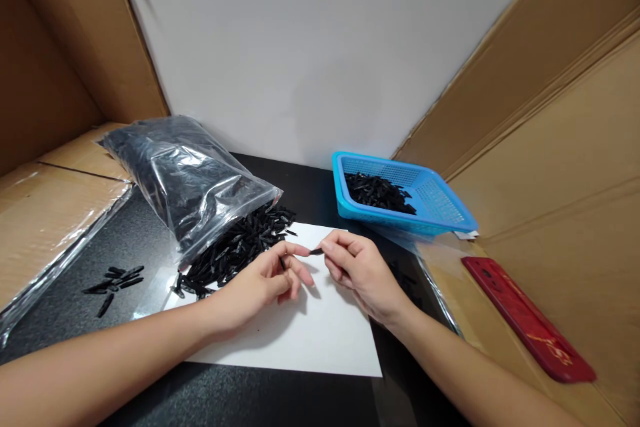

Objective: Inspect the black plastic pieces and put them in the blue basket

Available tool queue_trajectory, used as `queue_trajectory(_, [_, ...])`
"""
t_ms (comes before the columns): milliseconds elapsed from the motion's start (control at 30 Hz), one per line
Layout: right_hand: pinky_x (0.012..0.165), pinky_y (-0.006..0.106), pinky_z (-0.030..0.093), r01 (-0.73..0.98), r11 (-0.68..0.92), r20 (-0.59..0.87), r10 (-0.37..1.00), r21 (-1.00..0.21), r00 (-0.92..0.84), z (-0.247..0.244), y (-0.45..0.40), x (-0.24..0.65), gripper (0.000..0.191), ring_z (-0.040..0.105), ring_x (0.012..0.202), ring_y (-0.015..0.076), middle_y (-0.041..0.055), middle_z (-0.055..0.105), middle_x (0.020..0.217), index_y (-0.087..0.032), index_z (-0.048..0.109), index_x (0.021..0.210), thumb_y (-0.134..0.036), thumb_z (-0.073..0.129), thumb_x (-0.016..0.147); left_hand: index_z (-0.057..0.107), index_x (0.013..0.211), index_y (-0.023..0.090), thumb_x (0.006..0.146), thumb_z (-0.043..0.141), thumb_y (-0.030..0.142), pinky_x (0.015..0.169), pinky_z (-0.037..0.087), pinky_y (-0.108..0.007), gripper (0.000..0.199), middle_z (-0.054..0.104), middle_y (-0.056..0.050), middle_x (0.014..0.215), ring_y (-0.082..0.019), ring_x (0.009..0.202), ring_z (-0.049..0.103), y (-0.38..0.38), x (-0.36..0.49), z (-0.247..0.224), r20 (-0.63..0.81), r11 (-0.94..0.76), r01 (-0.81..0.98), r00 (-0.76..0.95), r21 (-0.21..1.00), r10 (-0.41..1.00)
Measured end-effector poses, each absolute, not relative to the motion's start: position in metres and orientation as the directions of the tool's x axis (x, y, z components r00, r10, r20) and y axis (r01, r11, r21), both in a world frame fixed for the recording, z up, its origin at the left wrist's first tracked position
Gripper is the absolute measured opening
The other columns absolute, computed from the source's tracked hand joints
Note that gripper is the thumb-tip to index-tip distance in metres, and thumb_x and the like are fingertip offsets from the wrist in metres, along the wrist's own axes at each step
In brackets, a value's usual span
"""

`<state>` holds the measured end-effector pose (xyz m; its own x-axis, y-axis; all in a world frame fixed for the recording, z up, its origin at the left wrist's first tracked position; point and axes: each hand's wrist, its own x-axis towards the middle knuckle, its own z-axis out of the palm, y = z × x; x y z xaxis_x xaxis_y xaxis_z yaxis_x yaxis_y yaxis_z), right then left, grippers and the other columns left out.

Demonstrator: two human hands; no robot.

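Note:
Over the white sheet, my right hand pinches a small black piece between thumb and fingertip. The index fingertip of my left hand reaches the other end of that piece. My left fingers are bent, and a dark bit shows between them, partly hidden. To the left of the sheet's middle, a pile of black pieces spills from the mouth of a clear plastic bag full of dark pieces. The blue basket at the right back holds more black pieces.
Several loose black pieces lie on the dark table at the left. A red case rests on cardboard at the right. Cardboard walls stand on both sides, with a white wall behind.

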<state>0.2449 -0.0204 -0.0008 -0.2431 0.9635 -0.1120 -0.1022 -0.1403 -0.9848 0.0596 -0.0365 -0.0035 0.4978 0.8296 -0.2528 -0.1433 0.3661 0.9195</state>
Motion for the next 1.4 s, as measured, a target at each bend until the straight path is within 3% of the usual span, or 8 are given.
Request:
queue_trajectory(200, [0.037, 0.02, 0.012, -0.23, -0.256, -0.164, 0.92, -0.939, -0.355, 0.002, -0.018, 0.246, 0.04, 0.024, 0.035, 0.0039, -0.0046, 0.051, 0.049, -0.019, 0.044, 0.058, -0.045, 0.059, 0.084, 0.047, 0.129, 0.013, 0.087, 0.049, 0.012, 0.067, 0.038, -0.029, 0.041, 0.066, -0.007, 0.091, -0.014, 0.07, 0.056, -0.036, 0.06, -0.003, -0.227, 0.385, -0.206, 0.534, 0.9, 0.814])
queue_trajectory(367, [0.05, 0.023, 0.035, 0.244, 0.224, 0.124, 0.921, -0.944, -0.369, -0.002, -0.027, 0.241, 0.019, 0.044, 0.048, 0.01, -0.0044, 0.054, 0.052, -0.017, 0.07, 0.083, -0.035, 0.063, 0.088, -0.001, 0.155, 0.019, 0.098, 0.037, 0.019, 0.067, 0.041, -0.03, 0.068, 0.064, 0.001, 0.07, -0.013, 0.06, 0.052, -0.043, 0.057, -0.003, -0.209, 0.292, -0.05, 0.586, 0.955, 0.783])
queue_trajectory(500, [0.056, 0.023, 0.04, 0.338, 0.477, 0.276, 0.822, -0.811, -0.498, -0.003, -0.041, 0.235, 0.015, 0.051, 0.053, 0.0115, -0.0003, 0.066, 0.063, -0.018, 0.075, 0.095, -0.023, 0.062, 0.089, -0.017, 0.153, 0.021, 0.098, 0.036, 0.019, 0.062, 0.041, -0.027, 0.077, 0.058, 0.006, 0.062, -0.012, 0.056, 0.049, -0.051, 0.055, -0.001, -0.237, 0.205, 0.123, 0.606, 0.971, 0.759])
queue_trajectory(667, [0.054, 0.023, 0.037, 0.435, 0.411, 0.247, 0.889, -0.801, -0.384, -0.003, -0.036, 0.237, 0.012, 0.045, 0.051, 0.0103, -0.0038, 0.054, 0.057, -0.017, 0.073, 0.085, -0.019, 0.061, 0.085, 0.019, 0.153, 0.024, 0.096, 0.038, 0.016, 0.082, 0.048, -0.032, 0.061, 0.069, -0.008, 0.106, -0.016, 0.087, 0.063, -0.037, 0.05, -0.01, 0.095, -0.315, 0.33, 0.542, 0.89, 0.835])
queue_trajectory(733, [0.053, 0.024, 0.035, 0.369, 0.271, 0.178, 0.947, -0.889, -0.267, -0.004, -0.028, 0.239, 0.012, 0.044, 0.052, 0.0103, -0.0041, 0.051, 0.057, -0.016, 0.073, 0.08, -0.024, 0.064, 0.082, 0.036, 0.147, 0.022, 0.096, 0.037, 0.015, 0.1, 0.041, -0.041, 0.051, 0.058, -0.013, 0.135, -0.023, 0.123, 0.052, -0.026, 0.047, -0.018, 0.324, -0.595, 0.474, 0.535, 0.65, 0.78])
queue_trajectory(833, [0.044, 0.022, 0.027, 0.097, 0.059, 0.042, 0.984, -0.994, -0.172, -0.005, -0.02, 0.24, 0.02, 0.035, 0.048, 0.0084, -0.0049, 0.047, 0.056, -0.015, 0.074, 0.082, -0.034, 0.07, 0.078, 0.046, 0.141, 0.02, 0.097, 0.035, 0.015, 0.11, 0.028, -0.05, 0.046, 0.048, -0.012, 0.149, -0.029, 0.142, 0.032, -0.014, 0.043, -0.026, 0.327, -0.668, 0.675, 0.584, 0.314, 0.743])
queue_trajectory(1033, [0.039, 0.022, 0.009, -0.249, -0.2, -0.141, 0.962, -0.948, -0.235, 0.001, -0.025, 0.238, 0.028, 0.019, 0.041, 0.004, -0.0101, 0.032, 0.045, -0.013, 0.075, 0.082, -0.037, 0.081, 0.068, 0.059, 0.126, 0.021, 0.098, 0.042, 0.021, 0.093, 0.036, -0.049, 0.033, 0.062, -0.014, 0.129, -0.034, 0.12, 0.048, -0.011, 0.042, -0.018, 0.189, -0.642, 0.732, 0.614, 0.228, 0.767])
queue_trajectory(1400, [0.04, 0.022, 0.008, -0.336, -0.245, -0.149, 0.946, -0.909, -0.287, 0.008, -0.031, 0.238, 0.029, 0.019, 0.041, 0.0034, -0.01, 0.033, 0.044, -0.013, 0.077, 0.08, -0.036, 0.086, 0.064, 0.059, 0.089, 0.019, 0.09, 0.048, 0.011, 0.073, 0.038, -0.036, 0.013, 0.052, -0.006, 0.085, -0.025, 0.082, 0.046, -0.01, 0.044, -0.009, 0.182, -0.568, 0.762, 0.538, 0.311, 0.823])
